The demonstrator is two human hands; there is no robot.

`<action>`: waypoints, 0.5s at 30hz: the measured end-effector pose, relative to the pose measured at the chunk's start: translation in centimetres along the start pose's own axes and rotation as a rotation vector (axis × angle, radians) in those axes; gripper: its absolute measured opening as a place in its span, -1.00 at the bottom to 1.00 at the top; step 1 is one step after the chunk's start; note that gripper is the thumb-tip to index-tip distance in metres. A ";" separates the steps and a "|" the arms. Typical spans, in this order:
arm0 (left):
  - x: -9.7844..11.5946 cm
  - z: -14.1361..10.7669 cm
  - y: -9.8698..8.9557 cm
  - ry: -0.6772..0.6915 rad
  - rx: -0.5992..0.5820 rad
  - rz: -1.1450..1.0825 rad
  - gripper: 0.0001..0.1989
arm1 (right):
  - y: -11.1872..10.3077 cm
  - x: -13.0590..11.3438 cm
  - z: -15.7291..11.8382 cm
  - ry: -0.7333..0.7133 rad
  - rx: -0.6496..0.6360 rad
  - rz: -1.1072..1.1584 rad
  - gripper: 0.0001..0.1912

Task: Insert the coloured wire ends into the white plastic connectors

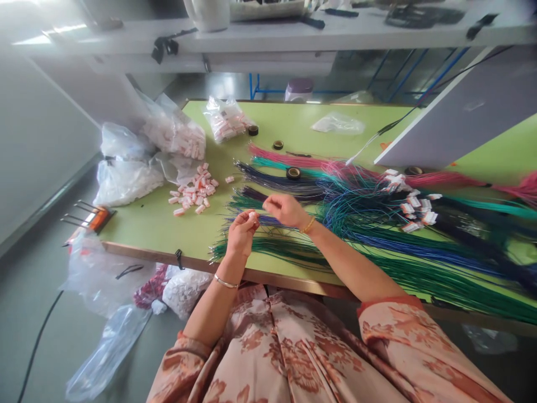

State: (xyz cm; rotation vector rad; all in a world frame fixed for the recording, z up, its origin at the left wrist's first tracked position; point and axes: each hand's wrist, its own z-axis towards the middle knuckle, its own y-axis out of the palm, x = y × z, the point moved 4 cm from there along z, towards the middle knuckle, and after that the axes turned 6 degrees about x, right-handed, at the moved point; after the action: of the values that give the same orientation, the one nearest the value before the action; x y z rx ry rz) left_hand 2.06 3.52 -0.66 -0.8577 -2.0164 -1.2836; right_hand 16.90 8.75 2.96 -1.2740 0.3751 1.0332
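My left hand [240, 235] pinches a small white connector housing [253, 216] over the bundled wires. Just to its right, my right hand [286, 210] is closed with its fingertips together, above the dark wires [251, 193]. Whatever those fingertips hold is too small to make out. Under both hands lie blue wires [274, 220] and green wires [272, 245], their bare metal tips facing left. A loose pile of white-and-orange connector housings [195, 190] sits left of my hands. Wires with connectors fitted [413, 208] lie in a tangle to the right.
Plastic bags of housings [229, 120] stand at the back left of the green table [146, 232]. Rolls of black tape [293, 173] lie among pink wires [285, 155]. A pronged orange holder [98, 219] sits at the left corner. A shelf [272, 39] spans the back.
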 end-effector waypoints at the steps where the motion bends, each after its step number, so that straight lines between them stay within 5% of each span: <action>1: 0.1 0.2 -0.2 0.000 0.009 -0.010 -0.79 | -0.7 0.9 1.2 0.050 0.058 -0.024 -0.80; 3: 0.2 0.4 -0.5 -0.005 0.023 -0.021 -0.80 | -1.8 3.0 3.5 0.191 0.137 -0.174 -0.83; 7: 0.3 0.4 -0.8 -0.029 0.023 -0.028 -0.79 | -1.3 6.1 6.4 0.401 0.074 -0.445 -0.90; 15: 0.1 0.5 -1.4 -0.063 0.008 -0.038 -0.78 | -0.7 6.9 6.8 0.314 0.053 -0.488 -0.88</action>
State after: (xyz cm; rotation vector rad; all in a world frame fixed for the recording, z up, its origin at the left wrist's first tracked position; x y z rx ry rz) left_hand 0.85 3.51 -1.56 -0.8699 -2.0950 -1.2827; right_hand 19.10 17.86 0.33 -1.3920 0.3046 0.4092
